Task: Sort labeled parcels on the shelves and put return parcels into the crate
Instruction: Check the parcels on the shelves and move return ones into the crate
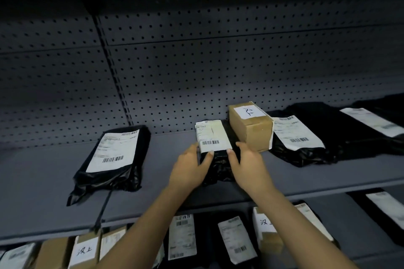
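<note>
Status: sorting in progress; no crate is in view, so the returns step cannot be judged.

Hands: the left hand [192, 168] and right hand [249, 166] both hold the middle black parcel [213, 137]; thumbs lie on its top face at the lower edge of the label, fingers run down its sides; each grip is grasping that parcel. The parcel is on the upper shelf [164, 153], just beside the cardboard box [251, 129]; whether it rests fully or is slightly lifted cannot be told.

Count, upper shelf: five items; four black bag parcels with printed labels and one cardboard box with a handwritten label. The left black parcel [113, 155] lies well apart from the others; the labelled black parcel [299, 137] lies against the box on its right; the far-right black parcel [371, 122] is partly cut by the frame.

Count, lower shelf [349, 236]: at least eight parcels, cardboard boxes and black bags mixed; two handwritten labels seen; the arms and frame edge hide some, so no exact total.

Judgement: both shelves already carry laid-out parcels, so a fair part appears done; the parcel in hand is not yet settled.
</note>
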### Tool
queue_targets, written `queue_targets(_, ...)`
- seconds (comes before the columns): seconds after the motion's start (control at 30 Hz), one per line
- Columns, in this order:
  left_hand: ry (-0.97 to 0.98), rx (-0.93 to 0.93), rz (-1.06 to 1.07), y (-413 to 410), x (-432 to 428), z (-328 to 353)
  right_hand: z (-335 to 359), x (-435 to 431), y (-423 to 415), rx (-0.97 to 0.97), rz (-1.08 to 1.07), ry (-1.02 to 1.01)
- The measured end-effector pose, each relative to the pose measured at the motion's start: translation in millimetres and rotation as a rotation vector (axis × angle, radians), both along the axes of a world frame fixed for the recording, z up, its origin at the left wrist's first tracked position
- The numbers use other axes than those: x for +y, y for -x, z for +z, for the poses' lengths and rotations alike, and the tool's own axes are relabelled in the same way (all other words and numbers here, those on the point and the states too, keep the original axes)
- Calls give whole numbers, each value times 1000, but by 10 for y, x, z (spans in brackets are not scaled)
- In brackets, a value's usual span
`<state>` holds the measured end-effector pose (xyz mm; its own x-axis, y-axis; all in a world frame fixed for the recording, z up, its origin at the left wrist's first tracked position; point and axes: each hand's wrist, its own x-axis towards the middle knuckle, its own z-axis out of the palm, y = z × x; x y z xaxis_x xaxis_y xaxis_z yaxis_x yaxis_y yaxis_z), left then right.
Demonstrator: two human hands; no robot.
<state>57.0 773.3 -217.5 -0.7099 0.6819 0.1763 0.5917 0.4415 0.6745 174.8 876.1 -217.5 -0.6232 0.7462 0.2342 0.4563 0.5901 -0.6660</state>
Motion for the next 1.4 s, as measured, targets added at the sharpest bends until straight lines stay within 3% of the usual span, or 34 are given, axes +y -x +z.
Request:
queue_targets(0.13,-67,-100,5,-20,39,-1,35,87,68,-5,8,83)
queue_targets(0.33,-326,-228,22,-37,-53,-113,-29,112,67,158,82,171)
queue_targets(0.73,-767,48,9,-218,-212,435,450,-24,39,715,236,65)
queue_targets(0.93,-822,134,-29,-294,-288,632,673,-134,-68,852,256,-34)
queue_targets(1.4,-782,155,-28,-282,-394,651,688,-189,-59,801,217,2)
